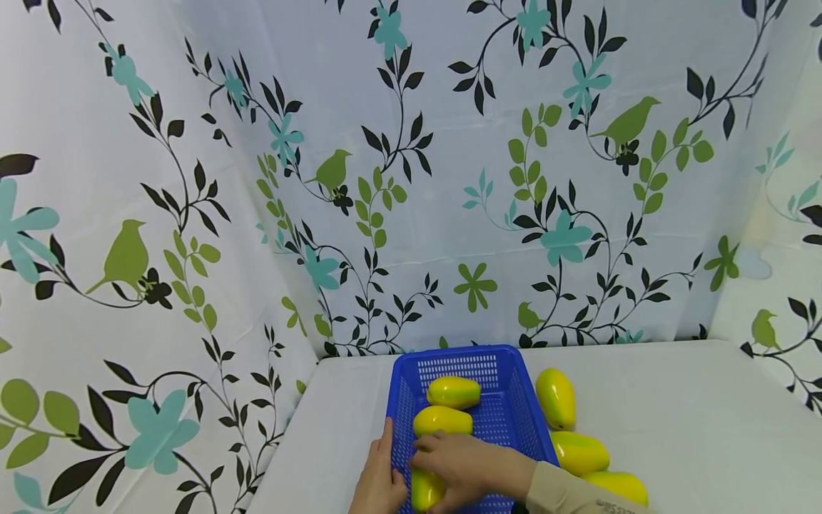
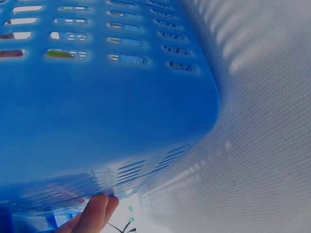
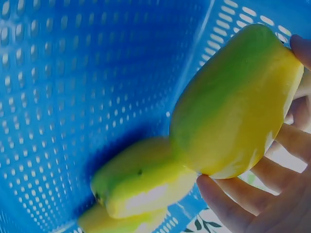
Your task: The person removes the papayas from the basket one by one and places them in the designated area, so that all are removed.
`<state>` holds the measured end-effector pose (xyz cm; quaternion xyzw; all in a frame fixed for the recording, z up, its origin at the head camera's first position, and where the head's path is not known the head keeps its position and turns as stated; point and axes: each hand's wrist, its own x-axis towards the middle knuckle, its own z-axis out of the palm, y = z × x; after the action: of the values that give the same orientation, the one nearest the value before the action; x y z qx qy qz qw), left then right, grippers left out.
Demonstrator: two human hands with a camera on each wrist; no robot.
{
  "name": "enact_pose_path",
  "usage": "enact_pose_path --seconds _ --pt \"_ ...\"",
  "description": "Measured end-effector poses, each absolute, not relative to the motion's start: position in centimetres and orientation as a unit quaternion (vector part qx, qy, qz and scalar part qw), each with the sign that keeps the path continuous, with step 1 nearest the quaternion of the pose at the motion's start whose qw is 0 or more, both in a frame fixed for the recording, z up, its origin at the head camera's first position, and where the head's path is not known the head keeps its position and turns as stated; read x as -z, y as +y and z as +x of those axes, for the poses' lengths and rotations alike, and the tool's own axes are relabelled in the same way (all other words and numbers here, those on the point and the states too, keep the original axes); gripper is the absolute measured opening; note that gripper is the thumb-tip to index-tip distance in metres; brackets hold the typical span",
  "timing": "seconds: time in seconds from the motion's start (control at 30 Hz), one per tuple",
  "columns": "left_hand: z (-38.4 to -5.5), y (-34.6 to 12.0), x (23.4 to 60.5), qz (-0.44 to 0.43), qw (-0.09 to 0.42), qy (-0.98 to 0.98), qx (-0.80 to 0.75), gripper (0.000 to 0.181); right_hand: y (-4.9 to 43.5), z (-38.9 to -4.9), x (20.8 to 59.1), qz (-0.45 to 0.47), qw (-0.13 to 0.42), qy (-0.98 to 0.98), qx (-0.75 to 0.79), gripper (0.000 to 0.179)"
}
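Fingers of the right hand curl round a yellow-green fruit inside the near part of a blue basket. The left hand touches the basket's left side, one finger straight. Farther in lie two more fruits; three other fruits sit on the white table, right of the basket. Cloth printed with birds, leaves and flowers hangs behind.
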<state>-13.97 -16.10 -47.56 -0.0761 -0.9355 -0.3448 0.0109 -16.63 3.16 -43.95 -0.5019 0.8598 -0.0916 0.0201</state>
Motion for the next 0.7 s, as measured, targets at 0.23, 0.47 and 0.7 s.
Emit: enact_pose_path --seconds 0.23,0.47,0.7 --pt "-14.2 -16.0 47.5 -0.069 -0.001 -0.934 0.35 0.079 4.6 -17.1 42.4 -0.464 0.039 0.878 0.113 0.066" --pt "-14.0 -15.8 47.5 -0.061 0.003 -0.933 0.355 0.079 6.5 -17.5 41.5 -0.427 0.047 0.895 0.124 0.068" --pt "-14.1 -15.9 48.0 -0.065 0.013 -0.932 0.357 0.08 8.3 -17.8 41.0 -0.399 0.037 0.908 0.125 0.071"
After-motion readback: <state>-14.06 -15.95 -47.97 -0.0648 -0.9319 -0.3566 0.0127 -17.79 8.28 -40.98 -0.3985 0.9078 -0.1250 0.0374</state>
